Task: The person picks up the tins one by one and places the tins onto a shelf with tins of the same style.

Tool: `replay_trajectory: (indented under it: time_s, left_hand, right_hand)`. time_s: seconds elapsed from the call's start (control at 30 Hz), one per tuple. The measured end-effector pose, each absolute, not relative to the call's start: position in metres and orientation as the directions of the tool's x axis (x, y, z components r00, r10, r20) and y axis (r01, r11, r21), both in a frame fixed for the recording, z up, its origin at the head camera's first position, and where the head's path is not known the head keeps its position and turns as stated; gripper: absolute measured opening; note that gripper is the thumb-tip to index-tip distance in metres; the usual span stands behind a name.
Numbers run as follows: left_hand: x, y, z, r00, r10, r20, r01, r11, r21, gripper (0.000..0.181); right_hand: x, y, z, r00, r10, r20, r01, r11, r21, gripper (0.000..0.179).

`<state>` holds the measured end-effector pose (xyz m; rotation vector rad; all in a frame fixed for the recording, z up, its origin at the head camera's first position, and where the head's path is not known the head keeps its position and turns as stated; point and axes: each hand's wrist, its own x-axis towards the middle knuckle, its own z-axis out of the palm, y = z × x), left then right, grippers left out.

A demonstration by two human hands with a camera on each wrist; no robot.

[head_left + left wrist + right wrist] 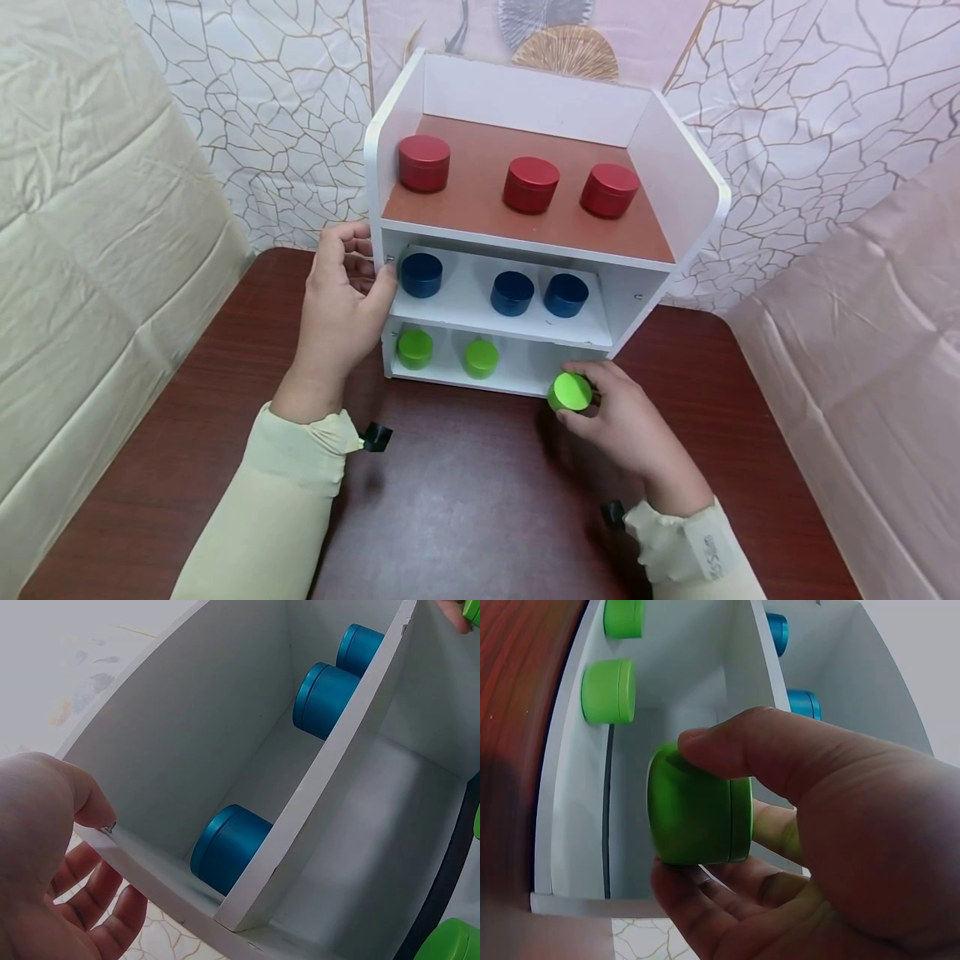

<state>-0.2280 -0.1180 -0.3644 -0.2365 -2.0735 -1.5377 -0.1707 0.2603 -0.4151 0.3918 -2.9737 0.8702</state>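
My right hand holds a round green tin between thumb and fingers, just in front of the bottom shelf's right end. In the right wrist view, the held green tin is tipped on its side relative to that camera. My left hand grips the left side panel of a white shelf unit, thumb at the front edge and fingers around the outside. Two green tins stand on the bottom shelf. Blue tins stand on the middle shelf.
Three red tins stand on the unit's brown top shelf. The unit stands on a dark wooden table, against a patterned cloth backdrop. Pale cloth hangs at both sides.
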Motion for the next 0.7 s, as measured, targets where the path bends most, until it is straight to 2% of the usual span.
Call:
replay_trajectory:
  time_s: [0.47,0.7]
  left_hand:
    - [-0.229,-0.119,-0.365,-0.836,-0.174,0.52,0.447,0.334,0.83,0.046]
    - [-0.229,-0.119,-0.365,-0.835,-0.169,0.523,0.452,0.332,0.828,0.046]
  right_hand:
    - [-0.192,0.239,-0.418,-0.966,-0.25,0.059,-0.247,0.837,-0.489,0.061]
    - [-0.21,0.232,-0.426,-0.96,-0.272,0.067,-0.269,0.831,-0.487,0.05]
